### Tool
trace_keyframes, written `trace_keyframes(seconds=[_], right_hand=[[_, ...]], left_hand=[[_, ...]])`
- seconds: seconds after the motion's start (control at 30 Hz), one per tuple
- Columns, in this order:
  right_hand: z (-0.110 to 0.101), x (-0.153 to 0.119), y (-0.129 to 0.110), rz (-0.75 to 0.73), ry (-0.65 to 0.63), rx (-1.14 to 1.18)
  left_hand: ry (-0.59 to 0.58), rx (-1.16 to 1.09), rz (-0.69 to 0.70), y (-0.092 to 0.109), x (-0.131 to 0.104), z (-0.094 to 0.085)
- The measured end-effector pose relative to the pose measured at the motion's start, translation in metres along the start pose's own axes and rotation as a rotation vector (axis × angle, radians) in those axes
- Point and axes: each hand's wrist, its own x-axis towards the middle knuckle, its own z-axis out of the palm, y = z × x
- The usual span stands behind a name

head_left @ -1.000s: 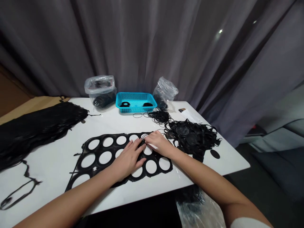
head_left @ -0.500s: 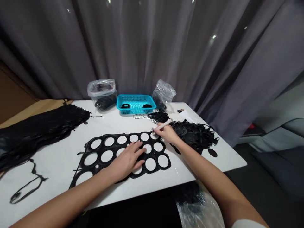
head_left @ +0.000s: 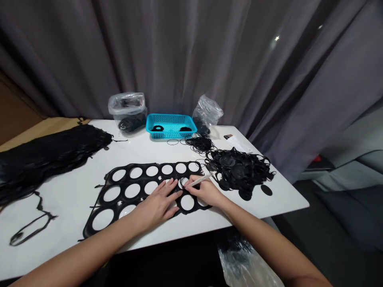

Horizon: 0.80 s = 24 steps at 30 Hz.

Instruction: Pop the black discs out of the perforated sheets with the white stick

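Observation:
A black rubber sheet (head_left: 122, 192) with rows of round holes lies flat on the white table. My left hand (head_left: 160, 199) rests on its middle, fingers stretched and spread. In my right hand (head_left: 206, 191) is a slim white pen-like tool (head_left: 201, 180), gripped between closed fingers. Its lower end is at a hole in the middle row, just right of my left fingertips. Thin dark lines show at that hole, perhaps a fine ring; my fingers partly hide the spot. A heap of black rubber scraps (head_left: 239, 167) lies right of the sheet.
Thin black rings (head_left: 201, 144) are piled behind the sheet. A blue basket (head_left: 172, 135) holds a few black pieces, between two clear plastic bags (head_left: 127, 104). A stack of black sheets (head_left: 54, 153) covers the left side. A black disc (head_left: 266, 190) lies near the right edge.
My right hand has moved with the white tool from the far right hole toward me and left, to a middle-row hole. My left hand stays on the sheet.

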Motion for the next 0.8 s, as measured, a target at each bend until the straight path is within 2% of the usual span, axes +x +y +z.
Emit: trace_keyframes(seconds=[0.17,0.33,0.4,0.47,0.5,0.6,0.67,0.8], right_hand=[[0.004,-0.002,0.003,-0.089,0.013,-0.139],[0.013,-0.009,0.004,-0.409,-0.07,-0.511],[0.008,-0.001,0.006,-0.451,-0.071,-0.637],[-0.007,0.014,0.01,-0.351,0.04,-0.69],[-0.017,0.022,0.013,-0.262,0.138,-0.688],[-0.045,0.039,0.02,-0.045,0.38,-0.576],[-0.053,0.037,0.023,-0.009,0.42,-0.469],[-0.048,0.016,0.032,0.008,0.423,-0.356]], left_hand=[[-0.007,0.009,-0.002,0.0,0.0,0.001],[-0.039,0.039,-0.001,0.0,0.0,0.001],[-0.052,0.05,0.006,0.0,0.001,0.0],[-0.053,0.049,0.013,0.0,0.001,-0.003],[-0.053,0.047,0.016,0.0,0.002,-0.004],[-0.049,0.047,0.011,0.002,0.0,-0.008],[-0.017,0.05,0.003,0.006,-0.005,-0.008],[0.007,0.047,0.041,0.019,-0.02,-0.001]])
